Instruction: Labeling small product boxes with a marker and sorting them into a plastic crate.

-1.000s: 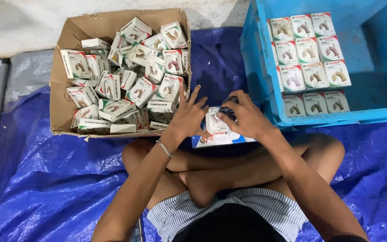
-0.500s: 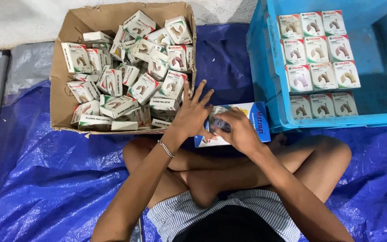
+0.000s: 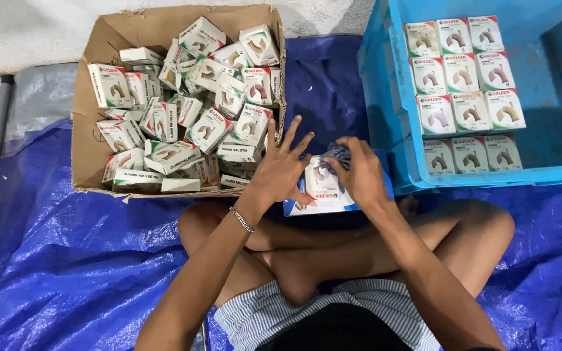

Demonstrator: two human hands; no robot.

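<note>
We sit cross-legged on a blue tarp [image 3: 66,273], and both hands meet over a small white box [image 3: 320,185] that lies on a blue-edged card [image 3: 333,207] just in front of our shins, between the carton [image 3: 92,162] and the crate [image 3: 385,97].

Our left hand [image 3: 281,172] rests on the box's left side with its fingers [image 3: 292,133] spread wide and lifted, so only the palm and thumb seem to steady it. Our right hand [image 3: 362,175] curls its fingers [image 3: 352,151] together, pinching a dark, crumpled bit [image 3: 335,154] at the box's far end.

What could go wrong, as we judge it:
- With the left fingers fanned out, the box is held loosely; a push from the right hand could slide it off the card onto the tarp.
- The dark bit could slip from the pinch, since little of it shows beyond the fingertips.
- The box sits just beside the carton's wall, so an elbow swing could knock the heaped boxes [image 3: 183,123] inside.

The box lies flat, printed face up, its long axis running away from us, with the far end towards the gap between carton and crate. The crate holds 12 boxes [image 3: 463,91] in neat rows.
</note>
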